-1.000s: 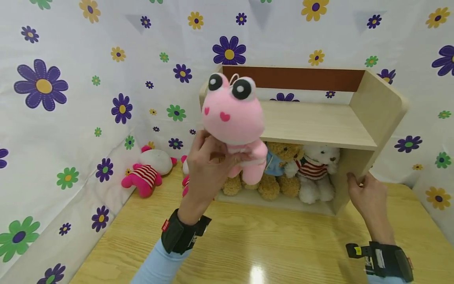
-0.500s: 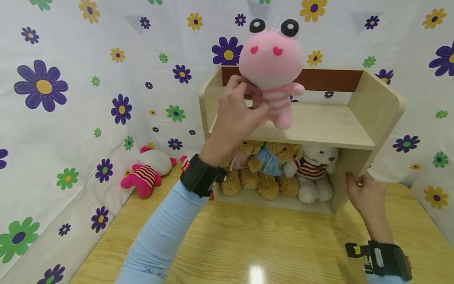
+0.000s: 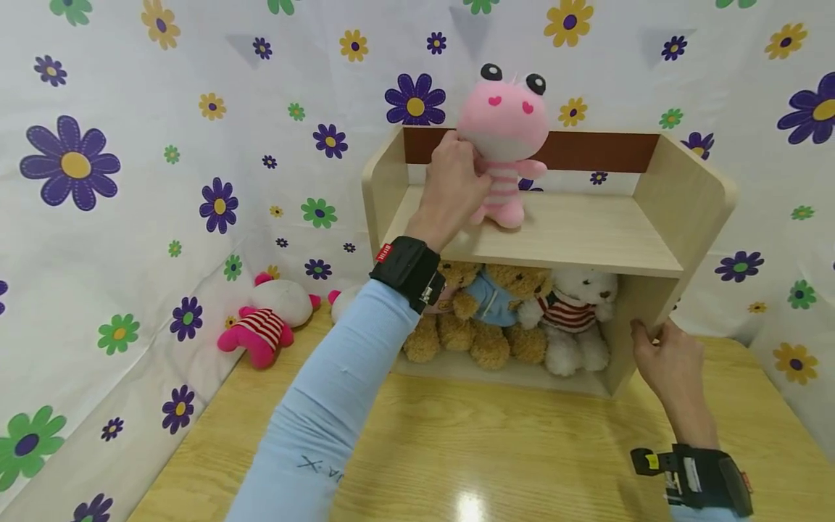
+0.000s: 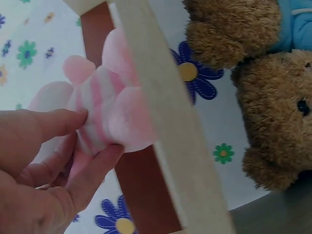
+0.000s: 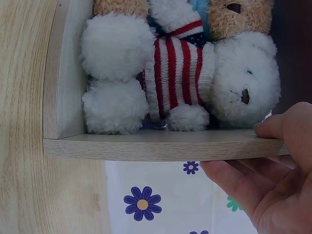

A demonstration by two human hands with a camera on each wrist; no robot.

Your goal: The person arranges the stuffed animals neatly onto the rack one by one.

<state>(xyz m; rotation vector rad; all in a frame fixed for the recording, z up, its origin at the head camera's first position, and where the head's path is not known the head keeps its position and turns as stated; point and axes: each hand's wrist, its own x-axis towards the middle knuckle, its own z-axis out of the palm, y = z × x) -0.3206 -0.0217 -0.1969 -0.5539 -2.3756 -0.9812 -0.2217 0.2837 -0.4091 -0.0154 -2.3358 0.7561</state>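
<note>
- Pink toy [image 3: 504, 119]: bulging black-and-white eyes, heart marks, striped body; slightly tilted at the upper board [image 3: 587, 225], contact unclear.
- Rightward, the board runs to the side panel [image 3: 681, 188].
- My left fingers [image 4: 97, 168] pinch its body, left arm [image 3: 326, 399] stretched forward.
- My right fingers [image 5: 234, 183] grip the panel's edge.

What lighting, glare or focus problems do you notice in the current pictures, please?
Head view: bright glare on the table at the bottom edge. Left wrist view: dim overall, with the shelf edge and pink plush looking soft. Right wrist view: somewhat dim, though the striped sweater reads clearly.
</note>
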